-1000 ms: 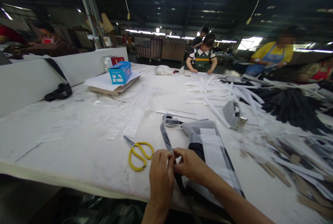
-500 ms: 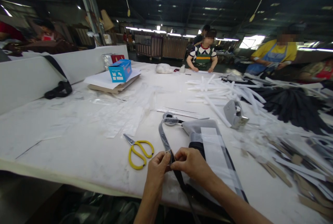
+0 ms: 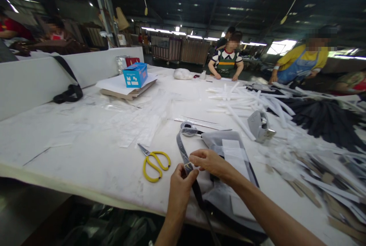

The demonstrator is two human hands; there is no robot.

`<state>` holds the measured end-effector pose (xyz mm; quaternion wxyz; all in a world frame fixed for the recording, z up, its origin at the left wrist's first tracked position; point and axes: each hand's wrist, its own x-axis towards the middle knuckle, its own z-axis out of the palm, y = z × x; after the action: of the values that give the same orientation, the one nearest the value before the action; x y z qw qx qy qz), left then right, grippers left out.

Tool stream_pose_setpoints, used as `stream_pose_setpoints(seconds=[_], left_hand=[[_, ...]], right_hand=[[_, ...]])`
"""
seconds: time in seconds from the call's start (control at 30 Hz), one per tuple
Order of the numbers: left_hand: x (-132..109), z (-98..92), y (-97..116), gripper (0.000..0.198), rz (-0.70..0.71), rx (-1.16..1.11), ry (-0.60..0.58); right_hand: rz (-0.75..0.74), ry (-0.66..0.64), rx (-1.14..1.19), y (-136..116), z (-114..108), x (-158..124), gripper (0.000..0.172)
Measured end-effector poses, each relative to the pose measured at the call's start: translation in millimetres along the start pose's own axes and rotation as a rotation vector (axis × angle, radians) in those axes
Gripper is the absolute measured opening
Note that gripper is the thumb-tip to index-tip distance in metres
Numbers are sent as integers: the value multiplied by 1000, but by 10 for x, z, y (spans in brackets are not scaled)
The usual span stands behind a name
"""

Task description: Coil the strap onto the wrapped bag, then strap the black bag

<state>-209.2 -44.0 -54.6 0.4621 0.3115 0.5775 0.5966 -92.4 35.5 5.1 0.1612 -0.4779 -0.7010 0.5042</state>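
Observation:
My left hand [image 3: 180, 185] is closed on a dark strap [image 3: 196, 190], its thumb and fingers around the strap beside a small metal-looking buckle [image 3: 188, 167]. Just above the buckle is my right hand [image 3: 210, 162], its fingers curled together against the strap's edge; what they pinch is too small to make out. From the buckle the strap runs up to a wrapped coil [image 3: 188, 127]. Under my right forearm lies a grey bag [image 3: 220, 137] with clear plastic and white sheets on it. Yellow-handled scissors [image 3: 156, 164] rest to the left of my left hand.
A blue box [image 3: 135, 75] stands on stacked boards at the back left. White tubes [image 3: 251, 101], dark strips [image 3: 323, 120], a tape dispenser [image 3: 259, 126] and scraps [image 3: 328, 185] cover the right side. Several people work around; one [image 3: 227, 63] stands across the table.
My right hand has lifted up slightly from the left hand, uncovering the buckle. My left hand has shifted a little right and turned, still holding the strap.

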Motion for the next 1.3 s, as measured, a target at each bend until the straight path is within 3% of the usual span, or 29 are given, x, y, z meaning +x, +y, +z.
stream_pose_setpoints(seconds=[0.1, 0.2, 0.27, 0.4, 0.67, 0.9, 1.0, 1.13, 1.3], left_hand=[[-85, 44, 15, 31, 1, 1, -26], [-190, 54, -58, 38, -142, -128, -197], [-238, 51, -128, 38, -190, -172, -252], [-237, 53, -184, 32, -155, -175, -164], [-213, 97, -84, 42, -168, -171, -146], [-174, 57, -44, 35, -122, -109, -129], [-157, 48, -65, 36, -140, -114, -125], [-141, 44, -134, 43, -131, -154, -135], [-129, 24, -142, 45, -143, -174, -144]], right_hand=[[-32, -45, 12, -63, 89, 93, 24], [-15, -4, 166, -116, 120, 86, 24], [22, -11, 244, -143, 87, 39, 25], [47, -45, 215, -172, 11, -81, 22], [-48, 122, -42, -78, 22, -134, 14], [-297, 173, -569, 42, -35, -119, 20], [-595, 264, -737, 27, -77, -184, 13], [-970, 90, -954, -77, -97, -226, 25], [-1097, -118, -1261, -224, -102, -130, 12]])
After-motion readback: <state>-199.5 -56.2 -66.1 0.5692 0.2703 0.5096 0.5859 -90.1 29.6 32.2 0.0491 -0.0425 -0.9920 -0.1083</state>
